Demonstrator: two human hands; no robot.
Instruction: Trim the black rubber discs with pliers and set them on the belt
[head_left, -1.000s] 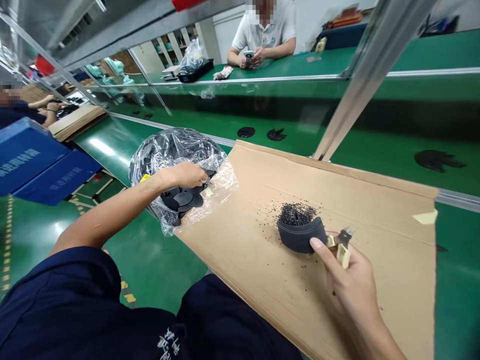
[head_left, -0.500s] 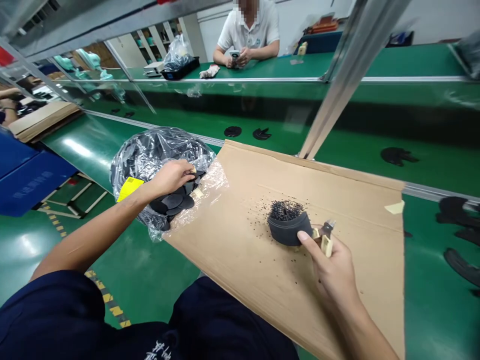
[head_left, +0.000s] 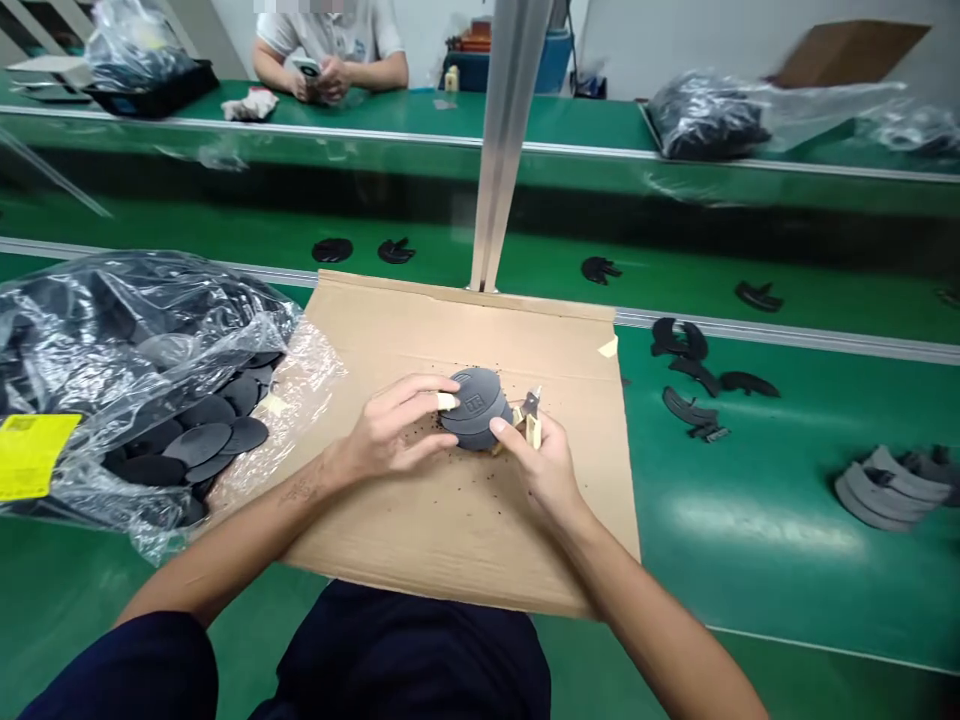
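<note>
My left hand (head_left: pixel 394 425) has its fingers and thumb at the left edge of a round black disc (head_left: pixel 474 392) with a raised mark on it. A pale finger cover wraps one fingertip. Between the thumb and fingers of my right hand (head_left: pixel 544 460) is a curved black piece (head_left: pixel 478 437), partly hidden under the disc. The same hand holds a pair of nippers (head_left: pixel 532 415) with cream handles, jaws pointing away from me. Tiny black bits (head_left: pixel 480 480) are scattered on the cardboard sheet (head_left: pixel 375 545) below.
A clear plastic bag (head_left: pixel 142 340) of black discs (head_left: pixel 199 443) lies at left. Black cut pieces (head_left: pixel 686 365) and a stack of curved grey parts (head_left: pixel 889 490) are at right. A metal post (head_left: pixel 499 150) rises behind the cardboard. Across the bench a person (head_left: pixel 330 60) holds a phone.
My left hand has moved from the bag to the right and now holds a disc at the curved piece. My right hand keeps the curved piece and nippers. The view has swung right.
</note>
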